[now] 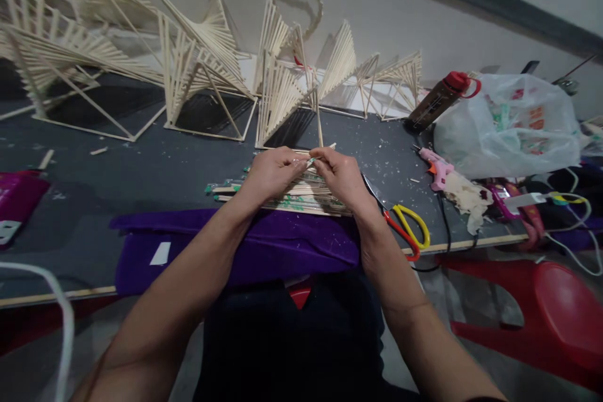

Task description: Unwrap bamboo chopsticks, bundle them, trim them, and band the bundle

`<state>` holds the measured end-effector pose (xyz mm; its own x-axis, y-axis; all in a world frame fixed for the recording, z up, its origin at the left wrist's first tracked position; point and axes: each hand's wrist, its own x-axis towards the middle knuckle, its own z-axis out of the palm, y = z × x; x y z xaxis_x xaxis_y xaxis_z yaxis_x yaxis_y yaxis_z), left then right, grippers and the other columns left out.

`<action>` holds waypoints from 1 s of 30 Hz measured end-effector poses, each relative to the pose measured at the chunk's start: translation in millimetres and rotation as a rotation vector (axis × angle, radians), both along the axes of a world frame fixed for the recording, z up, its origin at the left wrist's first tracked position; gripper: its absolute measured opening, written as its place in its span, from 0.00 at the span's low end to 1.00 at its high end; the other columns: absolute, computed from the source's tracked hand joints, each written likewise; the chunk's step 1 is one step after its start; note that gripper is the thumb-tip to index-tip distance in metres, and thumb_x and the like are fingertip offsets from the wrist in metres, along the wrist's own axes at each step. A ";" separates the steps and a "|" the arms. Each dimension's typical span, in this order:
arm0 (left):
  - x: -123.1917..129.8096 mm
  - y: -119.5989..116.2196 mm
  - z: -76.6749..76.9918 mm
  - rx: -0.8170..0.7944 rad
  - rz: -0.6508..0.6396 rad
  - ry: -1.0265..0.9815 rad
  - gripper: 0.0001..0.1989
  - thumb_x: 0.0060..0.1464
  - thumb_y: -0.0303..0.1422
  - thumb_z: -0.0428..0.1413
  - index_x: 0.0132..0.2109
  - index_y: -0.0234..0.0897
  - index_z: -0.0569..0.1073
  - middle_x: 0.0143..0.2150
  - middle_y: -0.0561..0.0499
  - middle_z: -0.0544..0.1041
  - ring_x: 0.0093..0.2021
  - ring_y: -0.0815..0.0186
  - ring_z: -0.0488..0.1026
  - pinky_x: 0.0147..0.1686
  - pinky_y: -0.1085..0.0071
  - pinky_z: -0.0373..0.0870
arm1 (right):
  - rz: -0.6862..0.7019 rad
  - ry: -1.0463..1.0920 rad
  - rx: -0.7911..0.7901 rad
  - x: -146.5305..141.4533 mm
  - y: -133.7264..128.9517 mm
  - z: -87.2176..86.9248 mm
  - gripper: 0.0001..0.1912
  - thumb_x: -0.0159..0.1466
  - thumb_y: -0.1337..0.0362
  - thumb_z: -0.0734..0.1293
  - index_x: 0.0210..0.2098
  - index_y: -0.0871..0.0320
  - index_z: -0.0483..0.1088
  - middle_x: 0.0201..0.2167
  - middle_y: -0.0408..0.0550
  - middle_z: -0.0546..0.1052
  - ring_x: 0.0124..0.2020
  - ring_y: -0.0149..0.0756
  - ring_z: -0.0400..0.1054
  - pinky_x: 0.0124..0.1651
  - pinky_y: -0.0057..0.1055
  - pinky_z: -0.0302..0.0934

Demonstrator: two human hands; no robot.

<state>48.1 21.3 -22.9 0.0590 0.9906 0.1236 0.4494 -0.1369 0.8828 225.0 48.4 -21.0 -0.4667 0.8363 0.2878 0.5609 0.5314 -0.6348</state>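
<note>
Hands: The left hand [277,169] and right hand [335,169] meet at the middle of the desk [211,151], above a heap of sticks.
Fingers: Those of both hands are pinched together on a small wrapper [309,162], clear with a touch of green. Whether a stick is inside it cannot be told.
Stick heap: Thin wooden sticks [306,206] lie in a loose bundle directly below the hands, at the back edge of a folded purple cloth [292,242]. Green-printed wrapping shows on many; pale wood shows between.
Stick frames: Twisted, fan-like frames [276,97] of pale sticks stand in rows along the wall, the nearest just behind the hands. They look fully assembled.
Heart: A scalloped heart [321,9] hangs on the wall above the frames.
Done so far: Judging by the standing frames, a good deal of building is complete.
Left over: The heap looks unused, with much wrapping on it; the wrapper between the fingers has not come away from the hands.
Tools at right: Scissors [390,221] with orange and yellow handles lie just beside the right forearm. Farther right is a pink glue gun [438,171], apart from both hands.
Right end: A dark bottle [436,100] with a red cap leans beside a bulging plastic bag [499,138]; green and red print shows through it.
</note>
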 end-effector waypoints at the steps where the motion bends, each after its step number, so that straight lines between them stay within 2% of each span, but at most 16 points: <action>1: -2.5 0.8 -0.7 -0.001 -0.014 -0.025 0.12 0.49 0.40 0.59 0.36 0.40 0.82 0.40 0.49 0.81 0.43 0.61 0.75 0.39 0.73 0.67 | -0.003 0.021 -0.014 0.8 0.3 0.7 0.12 0.64 0.66 0.61 0.44 0.58 0.73 0.36 0.46 0.79 0.36 0.33 0.72 0.41 0.28 0.60; 4: -6.9 1.1 -0.6 -0.043 -0.075 -0.071 0.15 0.50 0.42 0.59 0.40 0.38 0.82 0.38 0.48 0.82 0.40 0.61 0.76 0.37 0.72 0.68 | -0.017 0.060 -0.080 3.8 1.8 2.5 0.13 0.63 0.67 0.61 0.43 0.58 0.75 0.35 0.45 0.79 0.35 0.32 0.71 0.41 0.28 0.60; 7: -5.3 -0.2 1.2 -0.049 -0.062 -0.044 0.15 0.50 0.42 0.59 0.38 0.36 0.82 0.35 0.47 0.81 0.37 0.62 0.76 0.35 0.71 0.68 | -0.015 0.058 -0.156 6.7 4.0 2.8 0.14 0.61 0.68 0.61 0.42 0.58 0.76 0.33 0.44 0.79 0.34 0.31 0.70 0.40 0.27 0.60; 12: 7.4 -0.9 -1.1 0.229 -0.031 0.061 0.08 0.50 0.36 0.58 0.33 0.38 0.81 0.34 0.49 0.79 0.35 0.66 0.74 0.37 0.72 0.67 | 0.050 0.040 -0.192 9.6 9.4 -2.3 0.14 0.61 0.67 0.61 0.41 0.58 0.76 0.30 0.43 0.77 0.32 0.30 0.68 0.37 0.26 0.57; 15: 13.7 -2.0 -5.3 0.283 -0.134 0.009 0.06 0.48 0.34 0.59 0.31 0.39 0.81 0.34 0.49 0.78 0.36 0.67 0.73 0.39 0.72 0.67 | 0.125 0.032 -0.218 11.0 13.1 -5.5 0.12 0.60 0.67 0.61 0.35 0.60 0.76 0.28 0.42 0.76 0.31 0.28 0.66 0.35 0.24 0.55; 17: 15.2 -3.3 -7.9 0.190 -0.199 -0.114 0.06 0.48 0.35 0.60 0.31 0.37 0.80 0.32 0.49 0.77 0.32 0.69 0.73 0.35 0.73 0.68 | 0.170 0.058 -0.291 12.0 14.6 -6.4 0.10 0.59 0.66 0.62 0.32 0.60 0.75 0.26 0.41 0.74 0.29 0.27 0.65 0.32 0.23 0.55; 19: 14.8 -4.5 -9.5 -0.007 -0.219 -0.266 0.09 0.49 0.36 0.60 0.33 0.35 0.79 0.25 0.51 0.75 0.24 0.71 0.69 0.25 0.75 0.66 | 0.188 0.137 -0.415 12.2 14.9 -7.0 0.09 0.59 0.65 0.63 0.33 0.61 0.74 0.24 0.40 0.72 0.26 0.26 0.63 0.29 0.22 0.54; 22: 13.6 -5.1 -9.7 -0.236 -0.231 -0.397 0.11 0.50 0.37 0.59 0.36 0.33 0.77 0.19 0.54 0.70 0.17 0.73 0.65 0.16 0.79 0.59 | 0.099 0.252 -0.547 9.9 13.6 -9.3 0.11 0.56 0.65 0.65 0.38 0.61 0.70 0.21 0.37 0.70 0.20 0.24 0.62 0.24 0.20 0.54; 26: 15.6 -4.6 -8.6 -0.263 -0.214 -0.423 0.09 0.47 0.35 0.61 0.34 0.33 0.75 0.21 0.54 0.72 0.18 0.74 0.67 0.15 0.80 0.60 | 0.020 0.258 -0.510 4.9 12.6 -15.6 0.08 0.55 0.64 0.66 0.35 0.60 0.69 0.20 0.38 0.71 0.19 0.25 0.63 0.23 0.21 0.54; 30: 18.1 -3.5 -9.7 -0.289 -0.162 -0.398 0.09 0.47 0.33 0.60 0.35 0.32 0.76 0.19 0.53 0.72 0.18 0.73 0.68 0.15 0.80 0.62 | -0.049 0.123 -0.338 5.3 13.6 -16.6 0.07 0.55 0.62 0.67 0.28 0.61 0.71 0.20 0.39 0.71 0.22 0.26 0.63 0.25 0.22 0.52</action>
<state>66.2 17.8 -32.5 0.2181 0.9697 -0.1097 0.0639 0.0980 0.9931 230.2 61.9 -37.6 -0.4031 0.9142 0.0426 0.4892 0.2546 -0.8342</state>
